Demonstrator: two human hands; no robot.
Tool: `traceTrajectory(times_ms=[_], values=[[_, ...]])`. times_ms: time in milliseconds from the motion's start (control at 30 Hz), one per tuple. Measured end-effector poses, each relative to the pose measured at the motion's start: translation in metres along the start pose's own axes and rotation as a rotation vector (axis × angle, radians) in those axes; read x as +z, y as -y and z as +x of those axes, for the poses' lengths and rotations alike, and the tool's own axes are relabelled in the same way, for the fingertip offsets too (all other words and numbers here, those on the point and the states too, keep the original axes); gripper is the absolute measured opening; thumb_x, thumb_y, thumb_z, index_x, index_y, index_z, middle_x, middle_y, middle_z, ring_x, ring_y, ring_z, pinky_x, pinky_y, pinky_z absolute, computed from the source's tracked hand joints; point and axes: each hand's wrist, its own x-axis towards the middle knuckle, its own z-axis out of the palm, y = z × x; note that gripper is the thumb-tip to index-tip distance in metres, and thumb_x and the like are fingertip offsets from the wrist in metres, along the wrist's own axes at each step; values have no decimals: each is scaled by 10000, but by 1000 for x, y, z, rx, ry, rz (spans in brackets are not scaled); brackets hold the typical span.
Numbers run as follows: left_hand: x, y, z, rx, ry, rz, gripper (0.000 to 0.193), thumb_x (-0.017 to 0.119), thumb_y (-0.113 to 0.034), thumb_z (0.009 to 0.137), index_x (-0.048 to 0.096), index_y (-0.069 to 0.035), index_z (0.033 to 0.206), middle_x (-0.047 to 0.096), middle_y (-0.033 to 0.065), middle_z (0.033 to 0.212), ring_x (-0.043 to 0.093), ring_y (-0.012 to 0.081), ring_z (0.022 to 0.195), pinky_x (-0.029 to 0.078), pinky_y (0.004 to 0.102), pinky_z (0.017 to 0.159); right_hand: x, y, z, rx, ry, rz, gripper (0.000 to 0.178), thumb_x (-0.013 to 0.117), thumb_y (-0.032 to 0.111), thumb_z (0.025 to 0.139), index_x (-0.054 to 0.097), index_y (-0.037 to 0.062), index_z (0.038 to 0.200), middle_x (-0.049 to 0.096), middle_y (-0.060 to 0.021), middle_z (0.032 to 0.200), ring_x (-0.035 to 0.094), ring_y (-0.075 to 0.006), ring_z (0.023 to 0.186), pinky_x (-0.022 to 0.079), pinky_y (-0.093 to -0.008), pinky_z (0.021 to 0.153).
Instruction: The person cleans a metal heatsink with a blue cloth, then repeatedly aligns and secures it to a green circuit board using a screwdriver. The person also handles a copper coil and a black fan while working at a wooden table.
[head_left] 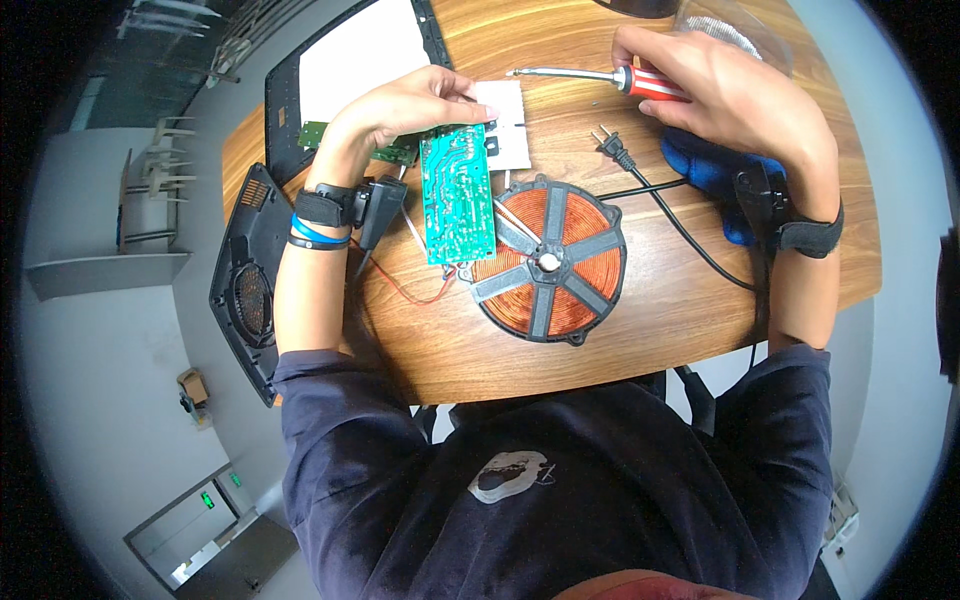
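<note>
My left hand (425, 100) grips the top end of a green circuit board (458, 200), its soldered side facing up. A white finned block, perhaps a heat sink (512, 125), lies against the board's upper right edge, next to my fingertips. In my right hand (725, 95) is a screwdriver (655, 84) with a red and white handle; its metal shaft points left above the table, with the tip near the white block. Just below the board's right side sits a round copper induction coil (548, 262) on a black spoked frame, which the board's lower corner overlaps.
A black power cord with a two-pin plug (618, 150) lies right of the coil, beside a blue object (690, 165). Black housing parts (240, 290) and a panel with a white sheet (355, 60) are at left. A smaller green board (385, 150) shows behind my left wrist.
</note>
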Motion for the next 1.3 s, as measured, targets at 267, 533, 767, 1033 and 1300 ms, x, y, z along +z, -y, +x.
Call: traceTrajectory(times_ms=[267,533,767,1033,1300], values=[[0,11,-21,73,-32,-152,334,755,-247,1072,720,-4,1299,752,-34,1094,666,34,954,557,230,891,-2,8,5,12,70,63,399,775,129,962,547,95,1288,705,-221,1055,699,-436,1043,555,-514,878],[-6,21,-24,137,58,-249,436,749,-152,1056,598,11,1431,727,12,1196,670,59,1024,564,233,938,0,13,8,7,88,132,394,771,113,961,545,102,1283,711,-226,1081,694,-455,1053,552,-519,869],[-6,17,-27,236,109,-274,585,812,29,957,520,38,1464,788,100,1185,741,120,1061,628,280,948,-1,12,8,10,98,134,397,770,109,958,544,101,1284,715,-225,1094,691,-463,1070,555,-523,871],[7,8,-38,266,-60,-132,718,797,-5,980,447,-28,1607,767,88,1224,716,114,1103,618,294,950,1,12,10,-18,96,118,394,774,111,954,552,104,1280,710,-230,1092,690,-455,1076,559,-521,879],[20,14,-47,373,-236,-7,718,826,-28,974,481,-35,1603,732,29,1093,688,112,1042,594,286,935,4,15,10,4,130,111,408,783,108,950,563,110,1294,713,-223,1066,697,-444,1055,557,-510,871]])
